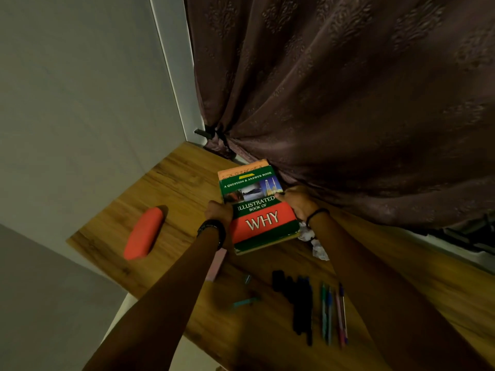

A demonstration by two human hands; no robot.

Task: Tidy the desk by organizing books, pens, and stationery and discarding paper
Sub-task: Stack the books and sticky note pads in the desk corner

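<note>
Fingers of left hand (218, 211) and right hand (296, 203) clamp the book's (258, 207) opposite edges.

Orange book (242, 168) mostly covered

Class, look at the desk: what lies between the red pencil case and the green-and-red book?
In the head view, the left hand and its wrist with a dark band, gripping the book, lie between it and the red pencil case; otherwise bare wooden desk.

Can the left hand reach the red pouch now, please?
Probably not yet: the left hand grips the book. The red pouch lies apart, unobstructed, on the desk.
</note>
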